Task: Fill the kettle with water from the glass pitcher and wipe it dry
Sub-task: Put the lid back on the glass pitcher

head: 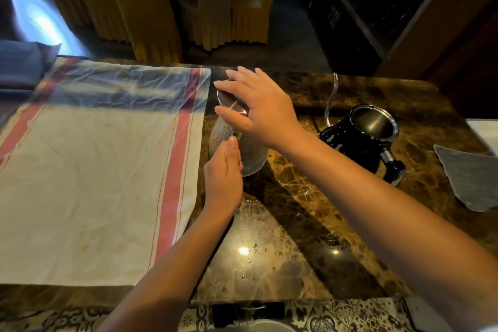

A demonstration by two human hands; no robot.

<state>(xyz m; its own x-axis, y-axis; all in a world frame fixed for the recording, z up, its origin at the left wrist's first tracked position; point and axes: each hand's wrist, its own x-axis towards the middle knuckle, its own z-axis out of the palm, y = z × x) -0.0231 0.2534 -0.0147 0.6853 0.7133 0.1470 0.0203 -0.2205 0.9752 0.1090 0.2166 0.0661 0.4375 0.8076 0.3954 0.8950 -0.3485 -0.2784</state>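
A textured glass pitcher [252, 152] with a round metal lid [228, 101] stands on the marble table, just right of the striped cloth. My left hand [223, 175] holds its near side, thumb up against the glass. My right hand [258, 108] lies over the lid with fingers spread and straight. To the right stands a black gooseneck kettle [358, 140], lid off, its mouth open and its thin spout [331, 100] rising at the left. Neither hand touches the kettle. A grey wiping cloth [471, 178] lies at the table's right edge.
A large white cloth with red stripes [94, 170] covers the table's left half. Water drops glisten on the brown marble table [310, 224] near its front edge. Yellow-covered chairs [151, 5] stand beyond the far edge, and dark shelving [377, 8] is at the back right.
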